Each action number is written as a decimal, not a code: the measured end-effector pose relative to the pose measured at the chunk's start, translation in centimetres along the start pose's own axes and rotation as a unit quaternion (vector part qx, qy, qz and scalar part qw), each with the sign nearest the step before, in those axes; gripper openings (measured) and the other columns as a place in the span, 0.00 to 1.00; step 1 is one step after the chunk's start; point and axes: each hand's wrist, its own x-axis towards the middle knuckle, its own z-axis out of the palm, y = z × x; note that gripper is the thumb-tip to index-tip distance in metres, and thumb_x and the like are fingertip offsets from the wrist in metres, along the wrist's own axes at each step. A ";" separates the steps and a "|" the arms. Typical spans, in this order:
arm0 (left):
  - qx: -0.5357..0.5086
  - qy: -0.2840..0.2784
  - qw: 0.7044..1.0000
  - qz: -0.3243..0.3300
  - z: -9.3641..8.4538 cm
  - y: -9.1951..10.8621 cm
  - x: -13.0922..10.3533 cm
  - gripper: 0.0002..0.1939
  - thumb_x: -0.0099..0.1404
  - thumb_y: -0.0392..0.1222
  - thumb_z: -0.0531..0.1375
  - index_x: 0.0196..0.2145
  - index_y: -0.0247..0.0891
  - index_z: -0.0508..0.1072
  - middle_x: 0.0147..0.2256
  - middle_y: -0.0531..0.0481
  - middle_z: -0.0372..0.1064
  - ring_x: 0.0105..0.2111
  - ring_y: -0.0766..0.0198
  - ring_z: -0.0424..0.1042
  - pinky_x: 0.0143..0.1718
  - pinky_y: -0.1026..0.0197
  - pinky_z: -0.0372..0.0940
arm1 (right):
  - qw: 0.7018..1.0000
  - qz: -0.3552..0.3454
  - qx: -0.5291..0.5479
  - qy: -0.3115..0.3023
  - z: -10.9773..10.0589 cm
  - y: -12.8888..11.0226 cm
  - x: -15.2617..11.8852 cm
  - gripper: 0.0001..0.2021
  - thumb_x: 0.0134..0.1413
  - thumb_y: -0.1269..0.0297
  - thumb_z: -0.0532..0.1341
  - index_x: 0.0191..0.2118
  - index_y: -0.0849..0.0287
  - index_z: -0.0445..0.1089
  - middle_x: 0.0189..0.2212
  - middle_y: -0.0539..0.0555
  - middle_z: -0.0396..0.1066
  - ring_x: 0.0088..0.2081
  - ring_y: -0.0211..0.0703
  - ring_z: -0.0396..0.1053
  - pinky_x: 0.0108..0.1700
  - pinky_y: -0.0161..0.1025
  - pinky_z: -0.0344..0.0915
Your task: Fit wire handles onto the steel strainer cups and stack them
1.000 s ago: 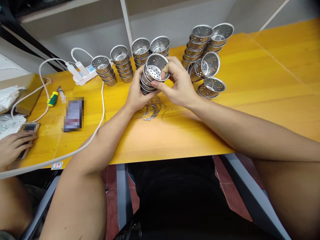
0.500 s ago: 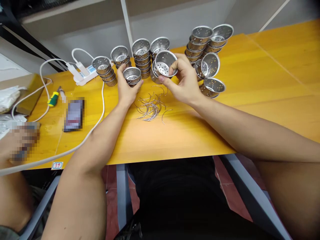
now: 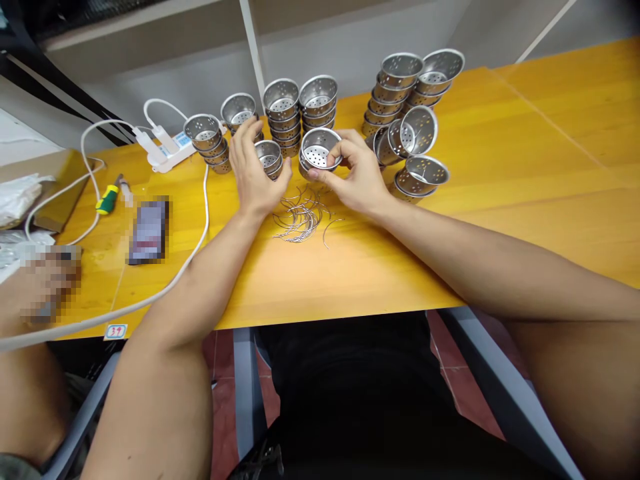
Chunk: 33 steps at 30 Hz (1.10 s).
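Note:
My right hand [image 3: 357, 170] pinches the rim of a perforated metal cup [image 3: 317, 159], thumb outside and fingers over the edge. At least one more rim shows below it, and it sits low over or on the table. My left hand [image 3: 257, 173] has its fingers stretched up and its thumb apart, around a small stack of perforated cups [image 3: 270, 155]; whether it touches them I cannot tell. In front of both hands lies a loose pile of thin curved metal wires [image 3: 303, 220].
Behind stand several stacks of perforated cups [image 3: 283, 110], with more stacks [image 3: 400, 87] and tipped cups [image 3: 420, 133] on the right. At left are a power strip [image 3: 173, 153], a white cable [image 3: 206, 213], a phone [image 3: 149, 230], a screwdriver [image 3: 107, 199] and another person's hand [image 3: 45, 280].
My right hand has lowered its cup and moved it slightly left, uncovering the stack behind. My left hand's fingers have loosened and straightened, and its cups now stand a little lower, to the right.

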 end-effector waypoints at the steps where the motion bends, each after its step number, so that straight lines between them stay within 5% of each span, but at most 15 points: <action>1: -0.006 -0.017 1.000 0.024 0.1 1.1 -0.1 0.43 0.71 0.69 0.73 0.74 0.55 0.63 0.81 0.42 0.58 0.88 0.37 0.51 0.94 0.31 0.39 | 1.000 0.004 0.002 0.003 0.0 0.1 0.1 0.32 0.65 0.24 0.71 0.45 0.52 0.74 0.64 0.64 0.74 0.66 0.66 0.72 0.69 0.67 0.77; 4: -0.016 -0.069 0.995 0.072 1.2 3.1 -0.9 0.45 0.71 0.73 0.71 0.75 0.55 0.62 0.80 0.41 0.61 0.85 0.35 0.57 0.91 0.27 0.47 | 1.000 0.013 0.015 0.014 -0.1 0.2 0.3 0.33 0.66 0.22 0.70 0.45 0.51 0.74 0.62 0.63 0.75 0.65 0.64 0.73 0.69 0.65 0.77; 8: -0.050 -0.094 0.991 0.080 3.2 2.4 -2.1 0.61 0.63 0.79 0.74 0.80 0.56 0.51 0.79 0.39 0.61 0.82 0.35 0.65 0.86 0.30 0.60 | 0.998 0.008 0.055 0.019 0.3 -0.7 0.2 0.32 0.66 0.23 0.70 0.41 0.52 0.73 0.58 0.62 0.77 0.62 0.62 0.75 0.69 0.64 0.76; 13: -0.090 -0.134 0.984 0.069 4.2 0.0 -2.5 0.55 0.67 0.81 0.70 0.79 0.55 0.55 0.76 0.41 0.68 0.78 0.38 0.71 0.83 0.33 0.65 | 0.994 0.007 0.109 -0.020 0.8 -1.9 0.2 0.33 0.64 0.22 0.71 0.37 0.52 0.76 0.50 0.60 0.81 0.58 0.60 0.78 0.70 0.66 0.75; 19: -0.131 -0.181 0.970 0.096 4.4 -0.7 -2.4 0.51 0.72 0.75 0.69 0.79 0.54 0.53 0.73 0.41 0.69 0.75 0.43 0.75 0.81 0.37 0.68 | 0.994 0.002 0.108 -0.009 -0.7 -0.7 1.4 0.34 0.56 0.22 0.76 0.37 0.51 0.73 0.53 0.60 0.78 0.62 0.62 0.75 0.73 0.67 0.73; 26: -0.095 -0.088 0.987 0.091 3.5 -1.8 -2.0 0.51 0.74 0.74 0.67 0.80 0.54 0.48 0.74 0.40 0.62 0.79 0.39 0.66 0.87 0.31 0.56 | 0.998 -0.001 0.028 0.055 -1.2 0.8 1.0 0.39 0.59 0.39 0.80 0.67 0.46 0.65 0.65 0.62 0.70 0.68 0.65 0.71 0.75 0.66 0.74; 30: -0.062 -0.039 0.996 0.044 2.9 -0.6 -1.6 0.50 0.73 0.76 0.66 0.79 0.59 0.47 0.74 0.41 0.61 0.79 0.38 0.66 0.87 0.33 0.58 | 1.000 -0.008 -0.017 0.024 -0.7 0.7 0.4 0.43 0.62 0.51 0.77 0.76 0.48 0.59 0.74 0.66 0.64 0.76 0.72 0.65 0.79 0.70 0.68; 33: -0.045 -0.029 0.998 0.019 2.7 0.4 -1.5 0.50 0.72 0.79 0.64 0.78 0.58 0.47 0.74 0.39 0.62 0.80 0.37 0.66 0.88 0.31 0.57 | 0.998 0.009 -0.056 -0.025 -0.1 1.1 0.1 0.41 0.63 0.57 0.76 0.76 0.50 0.61 0.72 0.67 0.68 0.74 0.71 0.68 0.80 0.72 0.67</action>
